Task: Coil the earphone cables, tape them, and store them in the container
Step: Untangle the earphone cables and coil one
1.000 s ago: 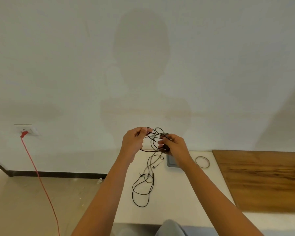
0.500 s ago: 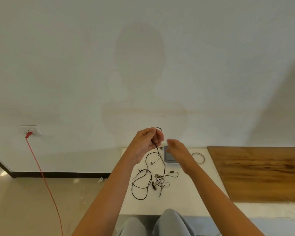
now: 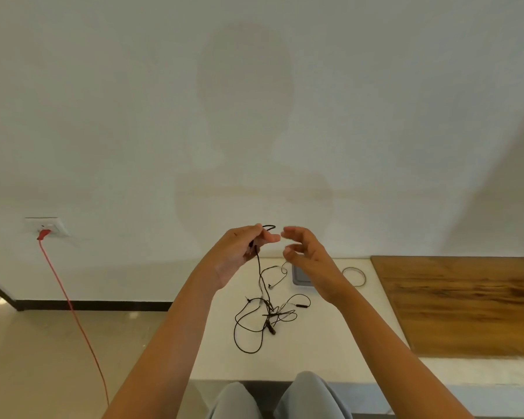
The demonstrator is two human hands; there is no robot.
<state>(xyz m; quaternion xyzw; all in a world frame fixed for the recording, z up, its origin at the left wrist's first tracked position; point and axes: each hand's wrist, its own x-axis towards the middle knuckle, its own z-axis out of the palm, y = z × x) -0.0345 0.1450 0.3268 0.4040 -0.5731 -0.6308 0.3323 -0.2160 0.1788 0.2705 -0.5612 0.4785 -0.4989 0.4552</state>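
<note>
Seen from the head camera, the grey container (image 3: pixel 300 279) sits on the white table (image 3: pixel 218 343) near the wall, its right part hidden behind the right hand (image 3: pixel 309 255). That hand is raised just above the container, fingers loosely curled and spread apart from the thumb, with nothing in its grasp. The left hand (image 3: pixel 242 249) is held up to the left of the container, level with the right hand and close to it without touching. Its thumb and fingers pinch the black earphone cable (image 3: pixel 259 269), and a small loop pokes out above the fingertips. From that pinch the cable hangs straight down to the table, where the rest lies in a loose tangle in front of the container and a little to its left, uncoiled, with one wide loop reaching toward the table's near edge. A thin clear ring (image 3: pixel 354 276) lies flat just right of the container, and a wooden board (image 3: pixel 466 303) is further right. Far left of the container, a red cord (image 3: pixel 70 303) runs from a wall socket (image 3: pixel 47 227) down to the floor.
</note>
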